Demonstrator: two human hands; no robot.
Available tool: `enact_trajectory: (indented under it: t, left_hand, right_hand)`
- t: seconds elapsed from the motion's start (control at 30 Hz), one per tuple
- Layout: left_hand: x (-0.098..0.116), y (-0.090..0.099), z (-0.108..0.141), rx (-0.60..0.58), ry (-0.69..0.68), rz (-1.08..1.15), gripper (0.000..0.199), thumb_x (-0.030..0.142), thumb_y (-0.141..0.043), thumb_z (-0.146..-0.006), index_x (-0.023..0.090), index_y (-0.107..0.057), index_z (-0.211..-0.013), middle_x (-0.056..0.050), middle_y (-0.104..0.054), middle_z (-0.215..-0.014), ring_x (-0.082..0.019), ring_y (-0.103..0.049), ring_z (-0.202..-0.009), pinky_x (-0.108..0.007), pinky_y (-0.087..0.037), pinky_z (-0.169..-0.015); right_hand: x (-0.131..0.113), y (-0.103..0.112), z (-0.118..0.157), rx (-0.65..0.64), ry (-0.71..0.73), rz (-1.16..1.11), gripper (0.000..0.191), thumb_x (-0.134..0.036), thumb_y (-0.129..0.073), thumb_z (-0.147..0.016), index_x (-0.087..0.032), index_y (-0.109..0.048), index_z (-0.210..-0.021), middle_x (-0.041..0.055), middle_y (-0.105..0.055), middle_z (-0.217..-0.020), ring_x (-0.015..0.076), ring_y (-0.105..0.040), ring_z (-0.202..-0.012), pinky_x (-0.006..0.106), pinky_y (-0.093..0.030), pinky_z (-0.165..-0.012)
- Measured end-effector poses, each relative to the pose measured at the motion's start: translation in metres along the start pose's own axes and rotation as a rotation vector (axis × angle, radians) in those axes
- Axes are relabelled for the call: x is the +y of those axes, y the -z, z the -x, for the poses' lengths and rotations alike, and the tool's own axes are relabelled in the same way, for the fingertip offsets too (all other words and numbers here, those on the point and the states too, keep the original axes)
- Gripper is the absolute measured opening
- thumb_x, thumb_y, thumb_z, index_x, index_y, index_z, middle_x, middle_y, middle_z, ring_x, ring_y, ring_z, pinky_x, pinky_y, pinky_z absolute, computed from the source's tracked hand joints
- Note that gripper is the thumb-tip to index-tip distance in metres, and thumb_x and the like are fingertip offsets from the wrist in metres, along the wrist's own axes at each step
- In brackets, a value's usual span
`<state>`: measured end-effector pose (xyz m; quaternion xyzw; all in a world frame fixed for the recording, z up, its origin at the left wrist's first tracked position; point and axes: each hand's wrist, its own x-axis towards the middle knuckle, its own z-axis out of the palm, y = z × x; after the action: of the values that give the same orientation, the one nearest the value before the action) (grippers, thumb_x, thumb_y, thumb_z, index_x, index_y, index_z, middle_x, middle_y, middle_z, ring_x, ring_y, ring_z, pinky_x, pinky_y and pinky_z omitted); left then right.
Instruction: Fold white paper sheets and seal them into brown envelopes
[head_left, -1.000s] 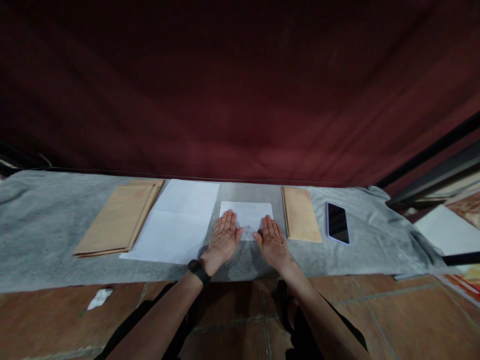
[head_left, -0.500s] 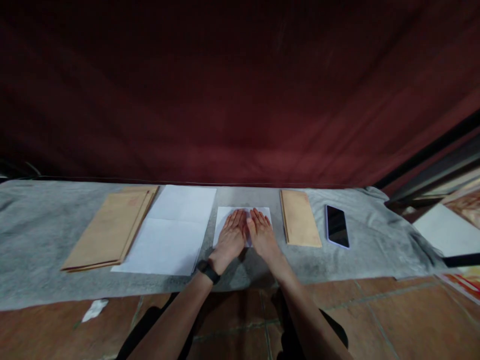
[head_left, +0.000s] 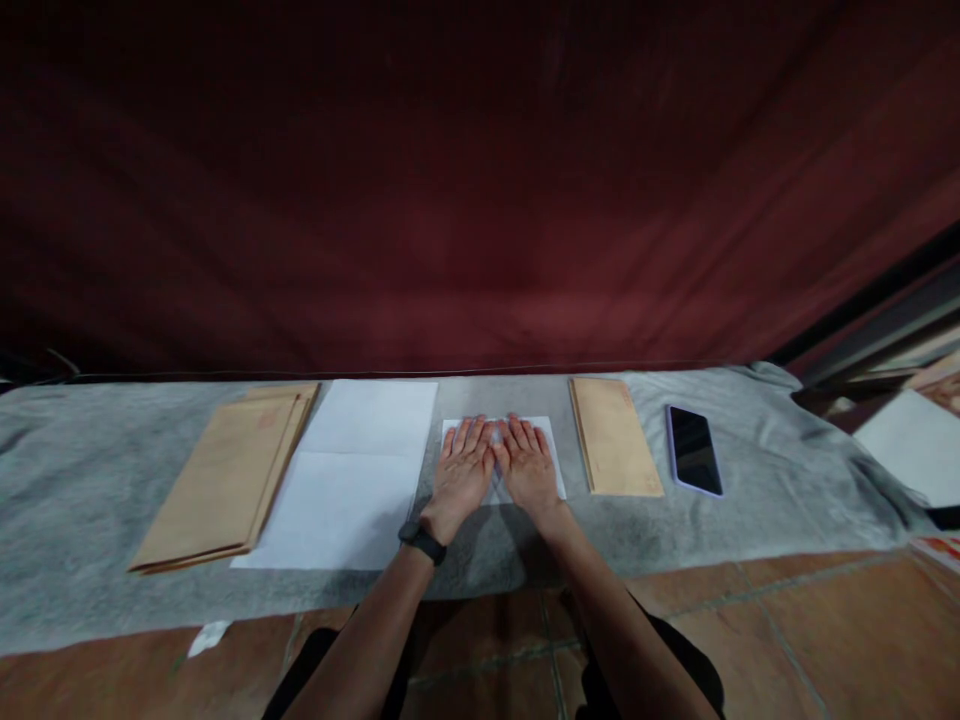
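Note:
Both hands lie flat, side by side, on a small folded white paper [head_left: 556,470] at the middle of the grey cloth. My left hand [head_left: 463,470] covers the paper's left part, fingers slightly spread and pointing away from me. On its right part rests my right hand [head_left: 527,468], fingers also apart. The thumbs are close together. Larger white sheets [head_left: 349,470] with a crease across them lie to the left. Beyond these is a stack of brown envelopes [head_left: 217,480]. A smaller stack of brown envelopes [head_left: 619,440] is right of my hands.
A phone [head_left: 694,450] with a dark screen lies on the grey cloth [head_left: 67,500] at the right. Behind the cloth hangs a dark red curtain [head_left: 480,200]. A white scrap [head_left: 208,637] is on the tiled floor [head_left: 862,620] at the front left.
My right hand's fingers have spread wider and it lies flatter on the folded paper. The camera view has shifted slightly. The stacks and phone keep their places on the cloth.

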<state>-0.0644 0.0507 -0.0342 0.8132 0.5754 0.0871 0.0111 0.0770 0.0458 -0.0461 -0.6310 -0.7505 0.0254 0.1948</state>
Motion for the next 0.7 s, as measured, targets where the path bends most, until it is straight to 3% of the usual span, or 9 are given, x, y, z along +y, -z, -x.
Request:
enact_trajectory:
  t: [0.23, 0.5, 0.7]
  left_hand:
    - [0.000, 0.003, -0.001, -0.004, 0.093, -0.011, 0.054, 0.028, -0.027, -0.102, 0.015, -0.040, -0.153, -0.006, -0.034, -0.161, -0.023, -0.026, -0.152, -0.045, -0.018, -0.125]
    - [-0.002, -0.001, 0.001, 0.000, 0.156, -0.008, 0.058, 0.031, -0.025, -0.102, 0.007, -0.034, -0.154, -0.013, -0.030, -0.162, -0.023, -0.023, -0.153, -0.042, -0.016, -0.126]
    - [-0.003, -0.002, 0.007, 0.014, 0.174, -0.023, 0.060, 0.032, -0.025, -0.102, 0.002, -0.032, -0.154, -0.016, -0.030, -0.162, -0.024, -0.025, -0.152, -0.041, -0.017, -0.126]
  right_hand:
    - [0.013, -0.005, 0.006, 0.086, -0.025, 0.116, 0.053, -0.041, -0.036, -0.106, -0.015, -0.045, -0.150, 0.0141, -0.044, -0.155, 0.0307, -0.042, -0.142, 0.050, -0.030, -0.117]
    - [0.025, -0.009, 0.013, 0.155, -0.084, 0.165, 0.063, -0.044, -0.032, -0.105, 0.000, -0.040, -0.150, 0.0236, -0.044, -0.152, 0.0322, -0.042, -0.143, 0.049, -0.033, -0.115]
    - [0.028, -0.010, 0.016, 0.184, -0.088, 0.152, 0.063, -0.045, -0.033, -0.105, -0.001, -0.039, -0.150, 0.0235, -0.045, -0.152, 0.0316, -0.042, -0.142, 0.049, -0.034, -0.115]
